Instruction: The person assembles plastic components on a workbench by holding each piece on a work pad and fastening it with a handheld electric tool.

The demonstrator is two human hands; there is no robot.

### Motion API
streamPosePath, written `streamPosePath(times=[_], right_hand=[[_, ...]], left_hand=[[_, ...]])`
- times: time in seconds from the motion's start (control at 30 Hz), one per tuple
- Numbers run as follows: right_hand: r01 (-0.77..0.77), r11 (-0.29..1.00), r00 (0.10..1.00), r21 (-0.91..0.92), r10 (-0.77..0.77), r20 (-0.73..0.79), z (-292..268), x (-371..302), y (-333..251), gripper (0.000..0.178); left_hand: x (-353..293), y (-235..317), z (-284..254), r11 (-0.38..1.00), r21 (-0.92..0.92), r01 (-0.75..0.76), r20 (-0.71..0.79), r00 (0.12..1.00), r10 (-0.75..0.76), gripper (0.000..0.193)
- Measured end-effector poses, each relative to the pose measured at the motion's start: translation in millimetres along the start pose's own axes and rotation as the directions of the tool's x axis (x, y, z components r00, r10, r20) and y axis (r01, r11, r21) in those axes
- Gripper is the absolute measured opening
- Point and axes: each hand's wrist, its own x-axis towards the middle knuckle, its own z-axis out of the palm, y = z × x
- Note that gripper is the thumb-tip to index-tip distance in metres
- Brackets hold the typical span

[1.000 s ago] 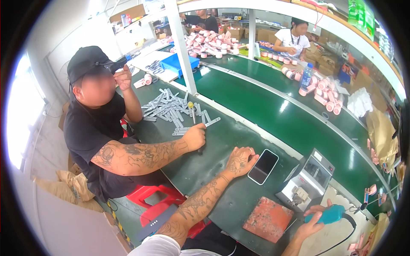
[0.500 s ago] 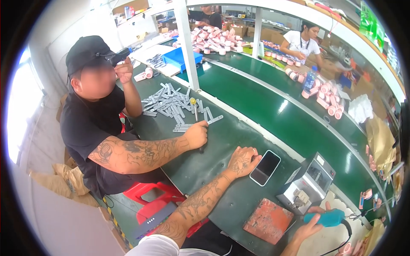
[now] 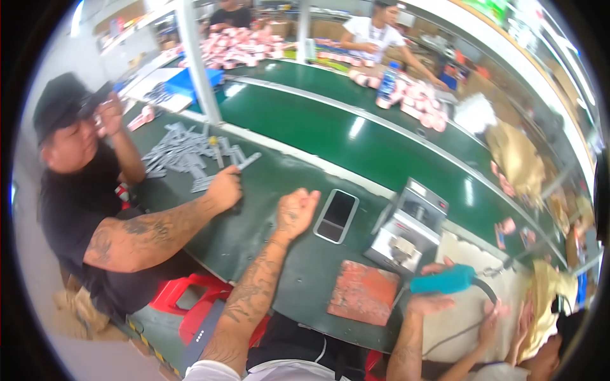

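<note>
My left hand (image 3: 297,212) rests in a loose fist on the dark green tabletop, with nothing showing in it. Just to its right lies a phone (image 3: 337,216) with a dark screen and a pale frame. My right hand (image 3: 427,303) grips a teal handheld tool (image 3: 443,280), fingers above and below its body; a dark cord (image 3: 485,287) curves away from its right end. Left of this hand is a worn, reddish square block (image 3: 363,292). A grey metal bench device (image 3: 408,230) stands behind the block and the tool.
A co-worker in black (image 3: 82,190) sits at left, a hand around a yellow-topped tool (image 3: 215,143) beside grey strips (image 3: 181,152). Another person's hand (image 3: 492,317) is near the cord at right. A green conveyor (image 3: 305,124) runs behind, with pink parts (image 3: 416,101) beyond.
The view has swung right, so everything sits further left. Another person's arms have come into view at the lower right. The teal tool is still in my right hand.
</note>
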Motion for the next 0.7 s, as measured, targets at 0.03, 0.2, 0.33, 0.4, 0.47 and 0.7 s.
streamPosePath(times=[0.03,0.2,0.33,0.4,0.47,0.7], right_hand=[[-0.015,1.0,1.0,0.017,0.015,-0.016,-0.8,1.8,-2.0,0.113],[-0.301,0.933,0.939,0.198,0.326,-0.108,-14.2,16.3,-12.5,0.105],[-0.351,0.872,0.92,0.341,0.388,-0.046,-31.7,21.3,11.9,0.084],[-0.34,0.873,0.928,0.349,0.371,-0.023,-26.3,20.4,9.4,0.084],[-0.294,0.909,0.951,0.295,0.309,-0.007,-21.9,19.4,2.6,0.091],[-0.386,0.872,0.914,0.302,0.406,-0.005,-13.1,15.7,10.2,0.083]], left_hand=[[0.0,-3.0,2.3,1.0,0.0,-0.026,-0.01,1.0,0.026,0.046],[-0.8,9.6,5.8,0.996,0.076,-0.04,0.036,0.999,0.037,0.049],[-2.9,12.6,4.9,0.991,0.056,-0.121,0.037,0.992,0.119,0.048],[-3.2,14.8,1.0,0.992,0.068,-0.103,0.069,0.993,0.098,0.05],[-4.5,18.1,2.7,0.994,0.061,-0.088,0.072,0.994,0.083,0.05],[-2.7,19.5,2.7,0.996,0.084,-0.028,0.115,0.993,0.018,0.05]])
